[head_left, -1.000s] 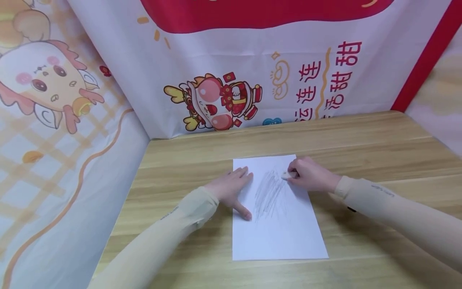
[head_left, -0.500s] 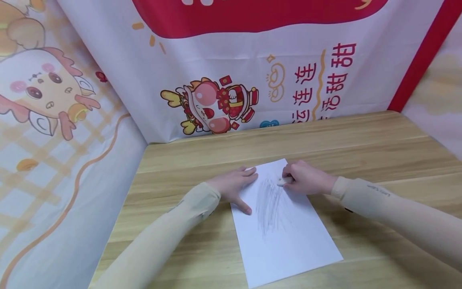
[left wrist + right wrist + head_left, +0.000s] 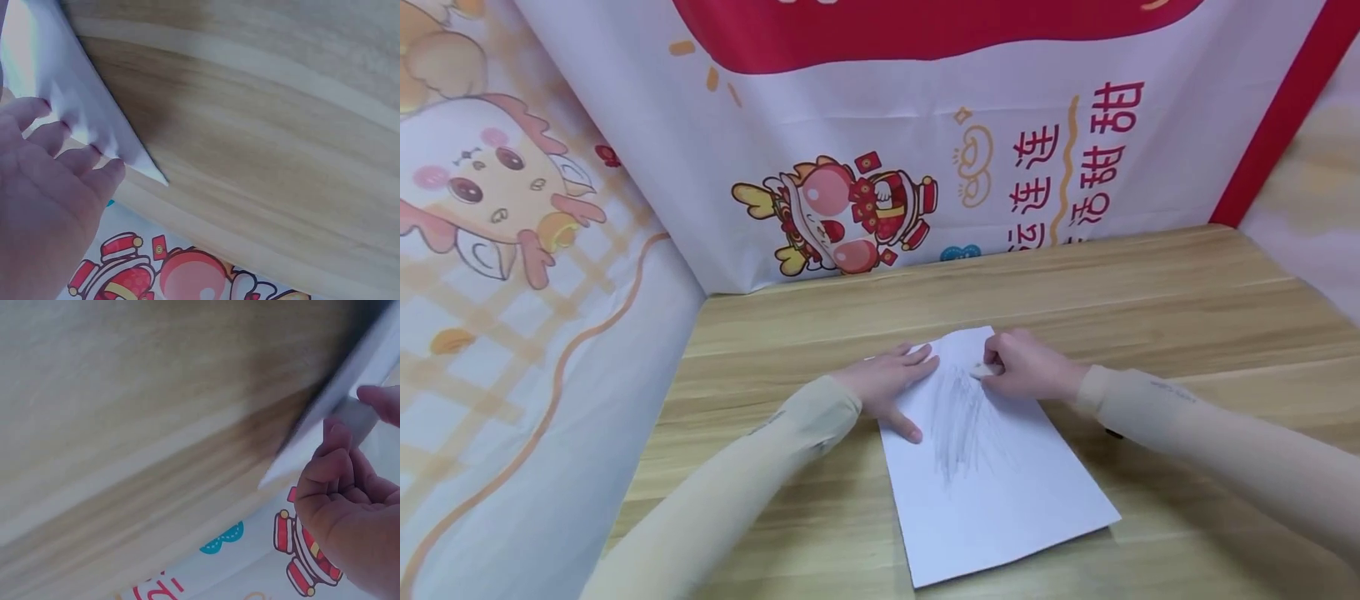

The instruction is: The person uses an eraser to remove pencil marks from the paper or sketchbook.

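Observation:
A white sheet of paper (image 3: 1007, 517) lies slanted on the table in the head view, with grey pencil scribbles (image 3: 957, 433) over its upper middle. My left hand (image 3: 886, 387) rests on the paper's upper left edge, fingers and thumb spread. In the left wrist view the paper is slightly rippled at those fingertips (image 3: 112, 169). My right hand (image 3: 1030, 367) pinches a small pale eraser (image 3: 359, 420) between thumb and curled fingers. The eraser's tip is at the top of the scribbles; the hand covers the rest of it in the head view.
The wooden table (image 3: 1187, 333) reaches back to a white and red printed cloth (image 3: 865, 100). Another patterned cloth (image 3: 550, 350) hangs along the left side. A dark shadow shows under the paper's near edge.
The paper has turned, its near end swinging right and its near edge now slightly raised. My right hand has shifted a little left with the eraser. The scribbles look more smeared.

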Demonstrator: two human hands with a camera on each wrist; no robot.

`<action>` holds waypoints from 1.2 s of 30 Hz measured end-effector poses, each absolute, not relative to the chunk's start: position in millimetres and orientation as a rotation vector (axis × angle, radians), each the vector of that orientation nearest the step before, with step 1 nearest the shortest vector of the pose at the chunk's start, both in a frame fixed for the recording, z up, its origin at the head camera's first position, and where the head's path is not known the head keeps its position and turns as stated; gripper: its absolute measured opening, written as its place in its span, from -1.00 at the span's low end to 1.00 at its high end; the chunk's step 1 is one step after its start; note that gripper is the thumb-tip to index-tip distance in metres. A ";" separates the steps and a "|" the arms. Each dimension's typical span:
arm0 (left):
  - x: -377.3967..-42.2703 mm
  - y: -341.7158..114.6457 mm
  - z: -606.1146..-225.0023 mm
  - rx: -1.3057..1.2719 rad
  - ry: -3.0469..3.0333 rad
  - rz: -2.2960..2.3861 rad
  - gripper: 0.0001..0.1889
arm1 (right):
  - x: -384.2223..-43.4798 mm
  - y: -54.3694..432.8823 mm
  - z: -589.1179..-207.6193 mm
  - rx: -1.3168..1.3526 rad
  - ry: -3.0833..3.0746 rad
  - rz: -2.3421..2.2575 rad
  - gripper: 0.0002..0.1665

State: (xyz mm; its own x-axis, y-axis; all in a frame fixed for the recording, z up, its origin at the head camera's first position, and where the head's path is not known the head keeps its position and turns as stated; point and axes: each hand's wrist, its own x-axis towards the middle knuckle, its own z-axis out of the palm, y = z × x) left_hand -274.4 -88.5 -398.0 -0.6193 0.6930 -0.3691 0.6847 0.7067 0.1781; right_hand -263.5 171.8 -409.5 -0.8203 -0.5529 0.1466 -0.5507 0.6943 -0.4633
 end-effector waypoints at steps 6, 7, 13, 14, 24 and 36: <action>-272.3 -84.5 -394.1 1.050 2.501 -0.001 0.22 | -263.5 172.2 -404.3 -0.887 2.856 -0.795 -0.84; -272.0 -84.0 -393.5 1.052 2.502 -0.006 0.22 | -265.1 171.3 -405.0 -0.882 2.862 -0.802 -0.82; -271.1 -81.7 -391.4 1.037 2.505 -0.031 0.22 | -277.7 164.7 -411.2 -0.930 2.890 -0.811 -0.79; -270.8 -81.6 -391.2 1.032 2.504 -0.037 0.22 | -279.2 164.1 -411.7 -0.952 2.888 -0.807 -0.81; -269.3 -84.1 -390.0 1.041 2.505 -0.025 0.21 | -286.4 164.3 -409.1 -1.219 2.883 -0.602 -0.85; -267.0 -83.5 -385.7 1.032 2.499 0.000 0.20 | -289.5 173.2 -402.3 -0.867 2.773 -0.849 -0.89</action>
State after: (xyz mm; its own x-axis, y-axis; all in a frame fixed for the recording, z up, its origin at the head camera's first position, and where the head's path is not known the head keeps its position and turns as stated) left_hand -267.0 -83.5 -385.7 -0.6279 0.6721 -0.3924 0.6721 0.7225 0.1620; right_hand -289.5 173.2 -402.3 -0.8298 -0.5552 0.0557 -0.4912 0.6796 -0.5449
